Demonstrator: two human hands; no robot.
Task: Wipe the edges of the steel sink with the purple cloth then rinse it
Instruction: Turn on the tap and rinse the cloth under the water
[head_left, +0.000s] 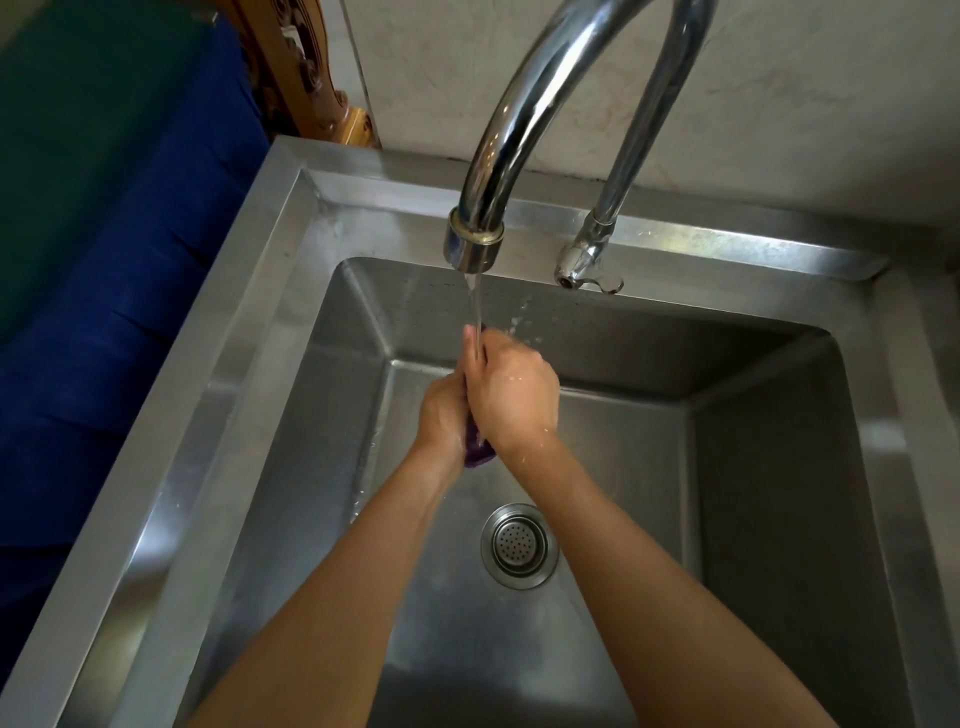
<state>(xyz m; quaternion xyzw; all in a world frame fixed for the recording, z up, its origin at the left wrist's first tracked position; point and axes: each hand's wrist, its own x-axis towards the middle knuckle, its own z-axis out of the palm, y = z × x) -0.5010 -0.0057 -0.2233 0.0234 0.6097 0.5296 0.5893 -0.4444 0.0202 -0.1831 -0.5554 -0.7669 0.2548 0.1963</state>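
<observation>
Both hands are pressed together over the basin of the steel sink (249, 332), under the running stream from the tap spout (474, 244). My left hand (441, 415) and my right hand (511, 392) squeeze the purple cloth (477, 451) between them. Only a small dark purple fold shows below the palms; the rest is hidden. Water runs onto the fingertips and splashes off them.
The curved chrome tap (524, 104) arches overhead from its base with the lever (587, 270) on the back rim. A round drain strainer (519, 545) sits in the basin floor. Blue and green fabric (130, 234) lies left of the sink, a pale wall behind.
</observation>
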